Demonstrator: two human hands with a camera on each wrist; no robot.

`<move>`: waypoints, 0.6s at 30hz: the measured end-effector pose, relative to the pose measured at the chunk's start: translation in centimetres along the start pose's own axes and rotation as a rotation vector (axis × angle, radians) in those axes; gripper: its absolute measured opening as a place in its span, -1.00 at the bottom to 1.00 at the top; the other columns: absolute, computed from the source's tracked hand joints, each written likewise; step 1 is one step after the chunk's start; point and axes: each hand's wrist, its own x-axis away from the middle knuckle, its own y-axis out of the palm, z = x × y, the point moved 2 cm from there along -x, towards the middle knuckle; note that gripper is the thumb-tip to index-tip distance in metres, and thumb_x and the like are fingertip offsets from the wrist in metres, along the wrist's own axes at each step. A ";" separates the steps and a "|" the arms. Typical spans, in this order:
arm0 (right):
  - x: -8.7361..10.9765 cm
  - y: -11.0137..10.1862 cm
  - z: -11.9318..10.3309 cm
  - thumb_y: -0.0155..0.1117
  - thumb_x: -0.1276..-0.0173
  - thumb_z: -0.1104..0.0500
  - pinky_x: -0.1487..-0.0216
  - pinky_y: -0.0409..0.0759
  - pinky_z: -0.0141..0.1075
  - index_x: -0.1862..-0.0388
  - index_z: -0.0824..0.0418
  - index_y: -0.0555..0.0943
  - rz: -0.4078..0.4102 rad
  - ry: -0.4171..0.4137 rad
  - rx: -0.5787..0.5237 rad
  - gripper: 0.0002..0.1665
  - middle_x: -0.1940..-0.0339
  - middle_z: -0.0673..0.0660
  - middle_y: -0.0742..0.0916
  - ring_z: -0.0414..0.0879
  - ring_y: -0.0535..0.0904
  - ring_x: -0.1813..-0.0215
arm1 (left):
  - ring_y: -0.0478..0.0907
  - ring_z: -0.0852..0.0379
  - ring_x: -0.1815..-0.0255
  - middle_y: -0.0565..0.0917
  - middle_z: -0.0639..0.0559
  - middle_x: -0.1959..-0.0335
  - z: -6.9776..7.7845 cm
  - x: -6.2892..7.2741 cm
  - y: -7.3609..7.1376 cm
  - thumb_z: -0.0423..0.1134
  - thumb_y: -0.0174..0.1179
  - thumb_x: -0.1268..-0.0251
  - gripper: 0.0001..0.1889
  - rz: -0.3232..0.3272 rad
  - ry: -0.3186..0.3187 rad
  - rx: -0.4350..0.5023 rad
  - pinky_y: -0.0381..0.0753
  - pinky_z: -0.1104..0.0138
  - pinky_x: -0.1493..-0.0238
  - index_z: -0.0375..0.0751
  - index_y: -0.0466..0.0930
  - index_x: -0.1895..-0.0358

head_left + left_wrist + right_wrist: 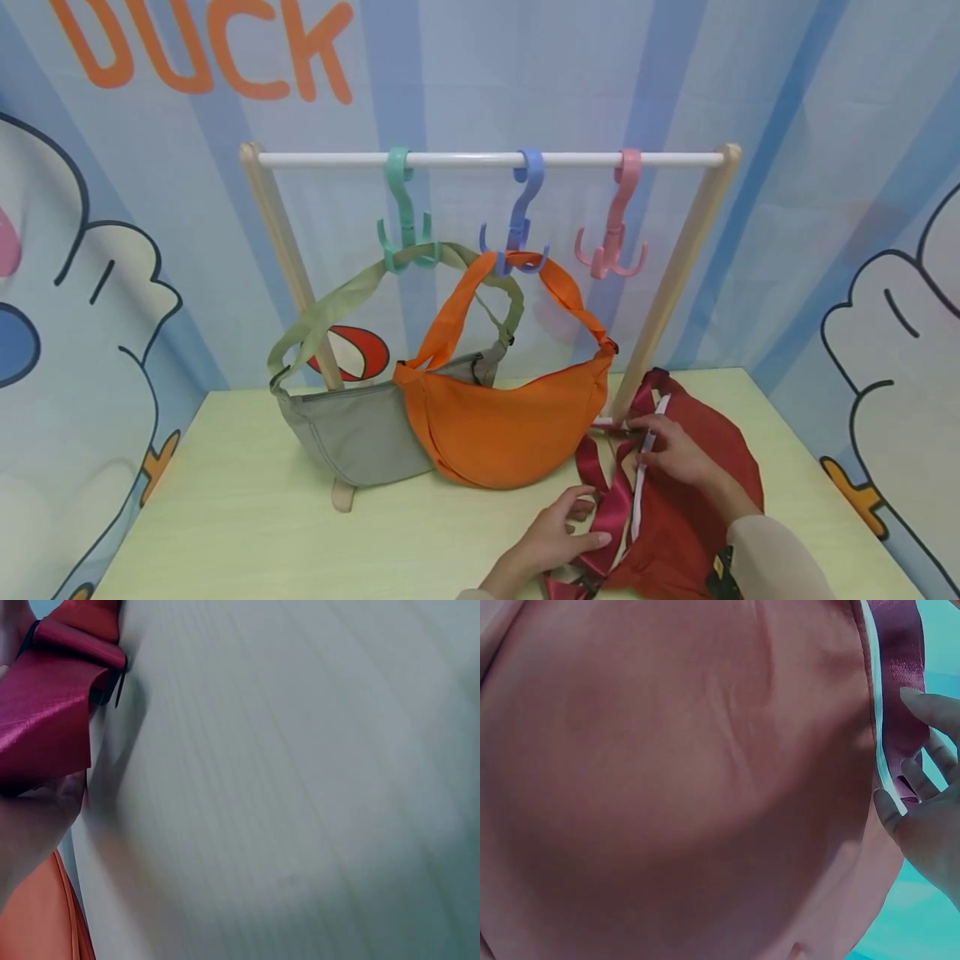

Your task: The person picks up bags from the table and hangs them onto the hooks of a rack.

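Grey bag (352, 442): hung from the green hook (402, 196), partly behind the orange bag.
Orange bag (510, 421): hung by its strap from the blue hook (528, 187).
Left hand (551, 533): fingers curled round the maroon strap (613, 512).
Right hand (678, 454): fingers loosely spread, touching the white strip (639, 504).
Red bag (675, 537): on the worktop (255, 517), beneath both forearm and hand.
Possible faults: 2, strap twisting if lifted by 1 hand; loose loops snagging the right post (675, 275).

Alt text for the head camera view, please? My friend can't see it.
A person's left hand holds the strap of a red bag, the right hand touching its white zip. A grey bag and an orange bag hang from hooks on a white rail.
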 end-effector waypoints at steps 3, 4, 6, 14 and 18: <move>-0.1 0.1 -0.2 0.35 -0.02 0.40 0.02 0.32 0.11 0.00 0.41 0.51 0.003 0.021 0.035 -0.51 0.05 0.33 0.52 0.24 0.35 -0.01 | 0.48 0.12 -0.02 0.57 0.00 0.01 0.0 -0.1 0.0 -0.17 0.32 -0.08 -0.45 0.000 -0.022 0.003 0.46 0.34 0.09 -0.08 0.36 -0.17; -0.1 0.2 -0.2 0.35 -0.02 0.40 0.02 0.31 0.11 0.00 0.40 0.51 0.002 0.030 0.047 -0.51 0.04 0.33 0.51 0.23 0.33 -0.02 | 0.48 0.13 -0.02 0.57 0.01 0.01 0.0 -0.1 0.0 -0.17 0.32 -0.08 -0.45 0.001 -0.029 0.003 0.46 0.34 0.09 -0.08 0.36 -0.17; -0.1 0.3 -0.2 0.34 -0.03 0.40 0.02 0.29 0.12 -0.01 0.40 0.51 -0.002 0.043 0.052 -0.51 0.05 0.32 0.49 0.24 0.31 -0.02 | 0.47 0.13 -0.01 0.57 0.02 0.00 0.1 -0.1 0.1 -0.17 0.31 -0.08 -0.46 0.002 -0.035 0.008 0.45 0.34 0.09 -0.07 0.37 -0.16; 0.0 0.7 0.0 0.36 -0.04 0.36 0.06 0.30 0.06 0.03 0.38 0.54 0.005 0.083 0.052 -0.55 0.14 0.29 0.46 0.19 0.28 0.03 | 0.47 0.14 0.01 0.57 0.06 -0.01 -0.1 0.0 0.1 -0.19 0.32 -0.08 -0.46 -0.004 -0.039 0.021 0.44 0.35 0.09 -0.07 0.37 -0.16; 0.0 0.9 0.2 0.35 -0.05 0.36 0.11 0.30 -0.04 0.05 0.38 0.56 0.018 0.085 0.058 -0.59 0.17 0.26 0.46 0.15 0.28 0.07 | 0.46 0.16 -0.01 0.56 0.09 -0.02 -0.1 0.0 0.2 -0.19 0.32 -0.07 -0.45 -0.015 -0.046 0.016 0.43 0.34 0.07 -0.06 0.37 -0.17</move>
